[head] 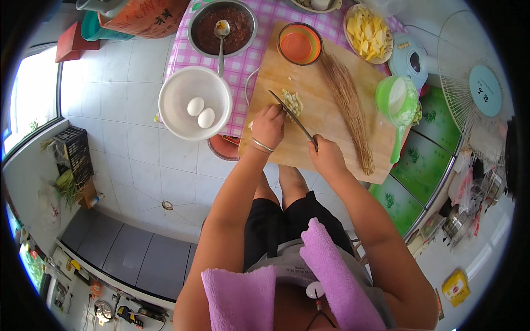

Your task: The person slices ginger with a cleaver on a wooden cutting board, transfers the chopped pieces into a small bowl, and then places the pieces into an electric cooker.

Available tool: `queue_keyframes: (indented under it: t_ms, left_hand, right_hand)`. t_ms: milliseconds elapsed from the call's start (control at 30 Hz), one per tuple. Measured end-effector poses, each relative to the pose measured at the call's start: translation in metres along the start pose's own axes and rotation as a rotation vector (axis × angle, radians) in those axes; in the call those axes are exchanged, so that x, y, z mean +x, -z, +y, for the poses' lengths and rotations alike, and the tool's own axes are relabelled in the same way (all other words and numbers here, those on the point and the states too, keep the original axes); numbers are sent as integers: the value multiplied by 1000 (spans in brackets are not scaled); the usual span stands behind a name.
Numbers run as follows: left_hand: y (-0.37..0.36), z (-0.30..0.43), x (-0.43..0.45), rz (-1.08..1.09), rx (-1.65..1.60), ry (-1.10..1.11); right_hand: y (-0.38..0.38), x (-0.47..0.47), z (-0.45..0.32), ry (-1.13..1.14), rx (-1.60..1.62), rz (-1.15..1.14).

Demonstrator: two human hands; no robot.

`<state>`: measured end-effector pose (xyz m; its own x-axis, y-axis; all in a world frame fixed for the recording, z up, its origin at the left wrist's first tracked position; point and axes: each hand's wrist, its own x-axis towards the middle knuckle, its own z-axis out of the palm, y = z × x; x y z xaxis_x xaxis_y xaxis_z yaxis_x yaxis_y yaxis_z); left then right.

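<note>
My right hand (330, 155) grips the handle of a kitchen knife (299, 124), seen edge-on as its blade slants up and left over a wooden cutting board (306, 147). Chopped pale pieces (293, 103), apparently garlic, lie in a small heap along the blade's far side. Close by the blade's near side, my left hand (268, 127) rests on the board with curled fingers. Whatever may be under those fingertips is hidden. A bundle of thin dry stalks (348, 111), like a hand brush, lies across the board to the right of the knife.
Left of the board is a white bowl (172, 103) holding two eggs (201, 112). Behind it, a metal basin (192, 35) contains dark red mince and a spoon (221, 45). An orange bowl (299, 45), a green scoop (398, 136) of white powder and a plate of potato strips (367, 33) stand around.
</note>
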<state>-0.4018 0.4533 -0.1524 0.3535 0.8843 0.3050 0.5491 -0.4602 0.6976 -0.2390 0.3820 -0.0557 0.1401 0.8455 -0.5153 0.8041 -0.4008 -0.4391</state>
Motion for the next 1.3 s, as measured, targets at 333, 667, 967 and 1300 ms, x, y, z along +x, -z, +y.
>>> queue_keyframes:
  t_ms: [333,667,967,1300]
  left_hand:
    - [1,-1,-1,11,-20,9]
    - [1,1,-4,46,-51,26]
    - [-2,0,-3,105,-43,44]
    - [33,7,-6,30,-57,45]
  right_hand:
    - [-11,11,-2,-9,94,39]
    - [-31,27,2,13,26,29]
    - [-25,18,8,16,-47,-26]
    - [-14,21,-4,16,116,-1]
